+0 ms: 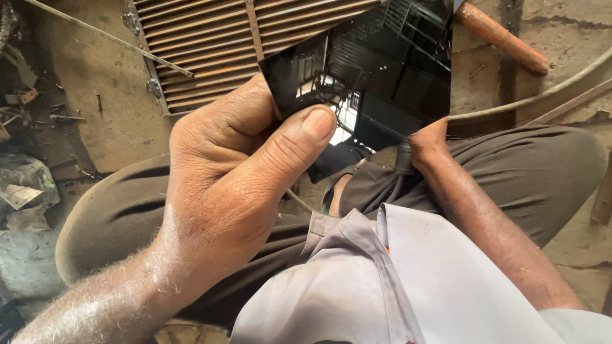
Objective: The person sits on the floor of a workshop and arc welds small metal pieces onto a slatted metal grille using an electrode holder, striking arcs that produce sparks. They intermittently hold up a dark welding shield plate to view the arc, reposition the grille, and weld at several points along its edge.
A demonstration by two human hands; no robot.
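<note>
A dark, glossy glass plate (382, 70) is held raised above the lap, tilted, with straight cut edges; reflections of a grille and bright patches are seen on its surface. The left hand (229, 185) is closed on the plate's lower left corner, thumb pressed flat on the near face, fingers hidden behind. The right hand (428, 143) is mostly hidden behind the plate's lower right edge; its grasp cannot be told. A slatted metal grille (204, 44) is noted on the concrete floor (102, 95) beyond.

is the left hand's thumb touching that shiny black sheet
Touching. The head view shows the left hand pinching the black sheet, its thumb pad pressed flat on the sheet's near corner.
</note>
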